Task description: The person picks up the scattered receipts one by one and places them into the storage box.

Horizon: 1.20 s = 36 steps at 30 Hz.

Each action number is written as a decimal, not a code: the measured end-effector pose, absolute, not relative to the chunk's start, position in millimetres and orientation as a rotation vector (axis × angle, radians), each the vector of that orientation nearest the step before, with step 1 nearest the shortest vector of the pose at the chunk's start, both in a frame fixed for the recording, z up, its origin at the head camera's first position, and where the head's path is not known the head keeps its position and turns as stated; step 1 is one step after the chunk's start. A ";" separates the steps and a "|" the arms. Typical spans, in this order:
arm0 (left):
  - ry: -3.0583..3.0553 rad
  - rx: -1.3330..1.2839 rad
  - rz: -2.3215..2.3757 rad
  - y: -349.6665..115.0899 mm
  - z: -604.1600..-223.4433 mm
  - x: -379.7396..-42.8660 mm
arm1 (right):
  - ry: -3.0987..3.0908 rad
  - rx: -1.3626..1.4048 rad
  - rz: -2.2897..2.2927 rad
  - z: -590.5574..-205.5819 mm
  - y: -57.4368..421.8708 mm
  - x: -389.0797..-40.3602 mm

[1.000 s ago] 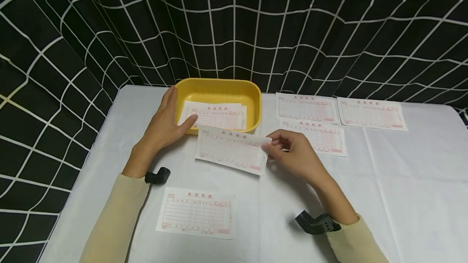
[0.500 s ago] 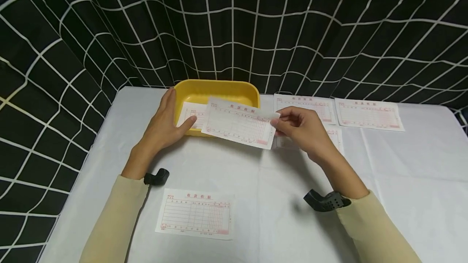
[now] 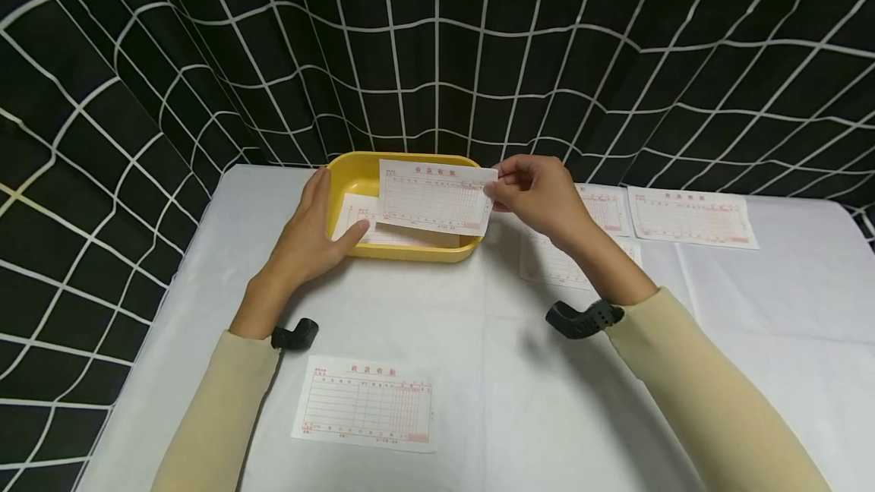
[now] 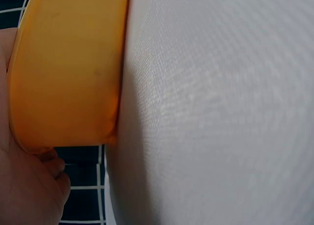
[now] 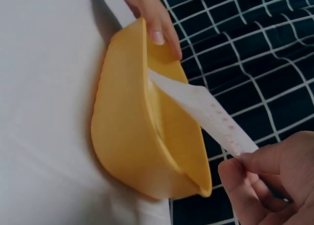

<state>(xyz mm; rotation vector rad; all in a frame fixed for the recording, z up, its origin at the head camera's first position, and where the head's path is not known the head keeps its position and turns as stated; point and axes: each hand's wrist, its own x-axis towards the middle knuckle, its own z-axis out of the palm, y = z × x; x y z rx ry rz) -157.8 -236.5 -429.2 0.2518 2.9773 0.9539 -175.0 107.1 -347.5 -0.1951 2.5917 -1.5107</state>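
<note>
A yellow plastic tub (image 3: 410, 253) stands at the back of the table with a printed receipt slip (image 3: 354, 209) lying inside. My left hand (image 3: 304, 234) holds the tub's left end, thumb over the front rim and fingers along the side. At the other end, my right hand (image 3: 543, 192) pinches the right edge of another red-printed receipt slip (image 3: 434, 200) between thumb and fingers. That slip hangs over the tub's opening, and in the right wrist view its far end (image 5: 169, 83) dips past the near rim.
One receipt slip (image 3: 365, 405) lies at the front of the white-covered table. Right of the tub, slips lie in a group: a far-right one (image 3: 690, 217), one (image 3: 604, 207) partly behind my right hand, and a lower one (image 3: 547, 260) under the wrist. A black gridded curtain (image 3: 437, 44) hangs behind.
My right hand has lifted the slip up and away from the table in front, then brought it left over the tub. The left hand has stayed on the tub.
</note>
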 end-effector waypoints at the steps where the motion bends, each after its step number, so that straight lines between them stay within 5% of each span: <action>1: 2.975 0.252 0.955 -236.4 -429.2 -158.0 | 2.584 -0.185 -1.506 -347.0 104.1 -177.9; 36: 2.972 0.230 0.971 -236.8 -429.4 -156.5 | 2.741 -0.334 -1.387 -363.0 40.9 -207.8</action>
